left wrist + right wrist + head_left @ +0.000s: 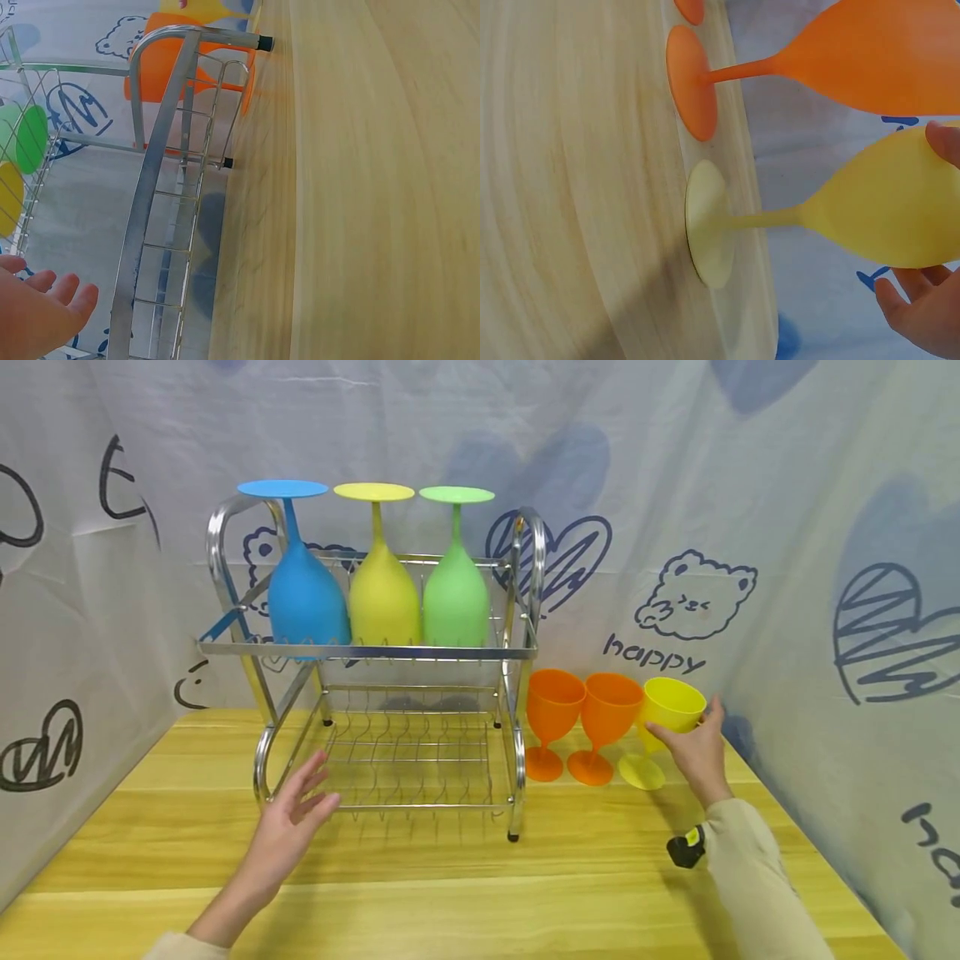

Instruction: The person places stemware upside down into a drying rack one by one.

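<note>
On the right side of the table, a yellow plastic goblet point(671, 702) stands upright. My right hand point(701, 758) grips its bowl, thumb on one side and fingers on the other. In the right wrist view, the goblet's foot point(709, 225) rests on the wood. Two orange goblets point(553, 689) point(611, 697) stand upright to its left, beside a two-tier metal rack point(371, 652). Holding nothing, my left hand point(281, 835) hovers before the rack's lower left front, its fingers relaxed and spread.
Upside down on the rack's upper tier stand a blue goblet point(306, 597), a yellow one point(385, 597) and a green one point(456, 597). The lower wire tier point(412, 760) sits just above the wooden table point(420, 893). A patterned cloth point(660, 468) encloses the back and sides.
</note>
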`<action>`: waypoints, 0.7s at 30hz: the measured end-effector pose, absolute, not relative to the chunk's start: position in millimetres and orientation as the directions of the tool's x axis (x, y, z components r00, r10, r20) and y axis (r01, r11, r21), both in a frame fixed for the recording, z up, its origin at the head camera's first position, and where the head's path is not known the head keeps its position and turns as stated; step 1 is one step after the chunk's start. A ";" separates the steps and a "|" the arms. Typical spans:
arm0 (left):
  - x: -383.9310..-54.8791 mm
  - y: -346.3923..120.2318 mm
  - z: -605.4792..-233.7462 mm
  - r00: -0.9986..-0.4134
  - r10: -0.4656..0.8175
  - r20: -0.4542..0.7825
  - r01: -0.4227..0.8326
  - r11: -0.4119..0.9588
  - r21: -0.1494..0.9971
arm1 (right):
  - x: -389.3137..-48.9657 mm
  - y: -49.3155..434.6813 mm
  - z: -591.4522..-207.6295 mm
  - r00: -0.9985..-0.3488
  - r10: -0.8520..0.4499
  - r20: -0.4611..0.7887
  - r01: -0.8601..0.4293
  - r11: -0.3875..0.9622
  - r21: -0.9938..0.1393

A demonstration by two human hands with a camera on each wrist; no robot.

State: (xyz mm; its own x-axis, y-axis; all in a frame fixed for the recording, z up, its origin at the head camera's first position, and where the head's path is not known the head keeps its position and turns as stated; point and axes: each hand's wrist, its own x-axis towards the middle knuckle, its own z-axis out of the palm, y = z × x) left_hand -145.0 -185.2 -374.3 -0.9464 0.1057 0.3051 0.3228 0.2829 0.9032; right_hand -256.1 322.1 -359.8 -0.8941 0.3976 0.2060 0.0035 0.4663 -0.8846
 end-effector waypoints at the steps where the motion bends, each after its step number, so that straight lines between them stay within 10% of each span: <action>1: -144.8 -184.7 -374.5 -0.948 0.108 0.301 0.319 0.280 0.905 | -254.8 322.8 -359.6 -0.887 0.411 0.209 0.006 0.464 -0.886; 21: -143.3 -176.1 -372.7 -0.933 0.144 0.328 0.356 0.261 0.897 | -208.8 298.0 -318.7 -0.880 0.289 0.378 -0.200 0.497 -0.845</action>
